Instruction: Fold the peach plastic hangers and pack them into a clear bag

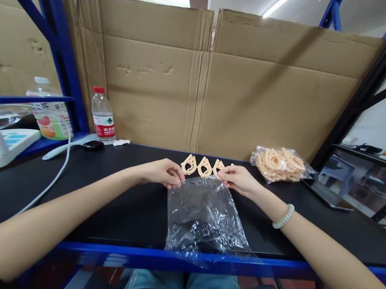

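Bag (pixel 199 216) between left hand (pixel 164 173) and right hand (pixel 240 179), far corners pinched, one in each

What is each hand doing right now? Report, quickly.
Left hand: closed, pinching the bag at its far left corner.
Right hand: closed, pinching the bag at its far right corner.

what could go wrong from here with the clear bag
The clear bag laps over the blue front edge, so it might slide off if the left hand and right hand let go. The right hand is close to the beige pieces and could nudge their row. The wrinkled film might also snag.
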Available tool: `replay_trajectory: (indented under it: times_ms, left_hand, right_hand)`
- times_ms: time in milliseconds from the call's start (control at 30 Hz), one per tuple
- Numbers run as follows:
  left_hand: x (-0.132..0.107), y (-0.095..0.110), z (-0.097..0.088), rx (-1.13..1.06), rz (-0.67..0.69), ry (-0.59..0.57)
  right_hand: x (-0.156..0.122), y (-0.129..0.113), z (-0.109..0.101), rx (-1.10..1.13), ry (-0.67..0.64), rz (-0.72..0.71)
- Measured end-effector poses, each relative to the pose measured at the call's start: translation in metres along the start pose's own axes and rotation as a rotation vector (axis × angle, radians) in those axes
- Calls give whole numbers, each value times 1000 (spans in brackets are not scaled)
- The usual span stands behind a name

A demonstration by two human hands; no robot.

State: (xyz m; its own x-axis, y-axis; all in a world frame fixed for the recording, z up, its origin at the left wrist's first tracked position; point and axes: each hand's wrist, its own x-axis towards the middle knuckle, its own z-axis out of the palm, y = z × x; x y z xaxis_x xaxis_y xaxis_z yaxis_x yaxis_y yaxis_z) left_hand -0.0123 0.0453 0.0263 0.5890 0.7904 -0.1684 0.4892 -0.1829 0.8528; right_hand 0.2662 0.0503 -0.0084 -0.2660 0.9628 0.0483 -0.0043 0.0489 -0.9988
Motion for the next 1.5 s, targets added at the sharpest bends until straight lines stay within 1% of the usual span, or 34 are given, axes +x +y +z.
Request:
replay_trajectory:
  times_ms: [133,200,300,367,433,500,533,567,600,633,700,733,767,867,1000,1033,1133,1233,1267,1300,1333,1433,1500]
  left_hand:
    - [2,-4,-4,-49,-1,24]
    - [4,-8,-7,-65,6,58]
    - [8,-14,-12,-61,27,137]
    - [10,-17,-14,39,59,230]
    - [11,-16,-13,254,125,386]
    - [8,-10,-8,476,226,532]
    - [5,-5,-4,543,283,565]
    - [1,2,1,567,343,549]
    - [-4,9,7,555,397,489]
    - [-9,16,13,520,445,393]
    - [-20,30,25,506,524,134]
    - [-25,36,31,518,565,64]
    - [-29,40,37,534,599,23]
    - [-37,44,50,589,652,-21]
    - [-41,39,63,683,616,-40]
    - [-42,38,66,700,612,-32]
    - [-44,33,76,727,619,-4]
    - [-44,27,85,741,595,2]
    - [-43,25,87,742,583,7]
    - [-43,23,89,739,575,14]
    - [-42,21,91,737,571,18]
    - [-42,17,92,737,564,12]
    - [-41,17,93,743,555,4]
  right_hand:
    - [2,-1,-7,-12,28,-11]
    - [4,-2,-15,-57,74,-59]
    - [6,-5,-30,-168,179,-164]
    - [6,-8,-40,-213,231,-196]
    - [5,-12,-47,-230,260,-198]
    - [2,-17,-48,-252,252,-212]
    - [0,-19,-47,-274,238,-234]
    - [-2,-22,-45,-303,217,-262]
    - [-5,-25,-42,-339,190,-293]
    - [-7,-28,-38,-382,154,-321]
    - [-14,-34,-30,-474,65,-364]
    - [-18,-37,-25,-516,14,-380]
    - [-22,-39,-21,-552,-34,-395]
    - [-35,-45,-7,-644,-197,-446]
    - [-51,-47,9,-790,-505,-473]
    - [-54,-46,13,-826,-559,-489]
    - [-60,-44,22,-926,-645,-563]
    - [-59,-44,22,-928,-689,-570]
    - [-57,-44,19,-907,-673,-558]
    - [-53,-44,14,-885,-623,-550]
    - [-47,-44,7,-867,-539,-546]
    - [-26,-37,-27,-903,-156,-578]
    - [-10,-26,-55,-1053,67,-620]
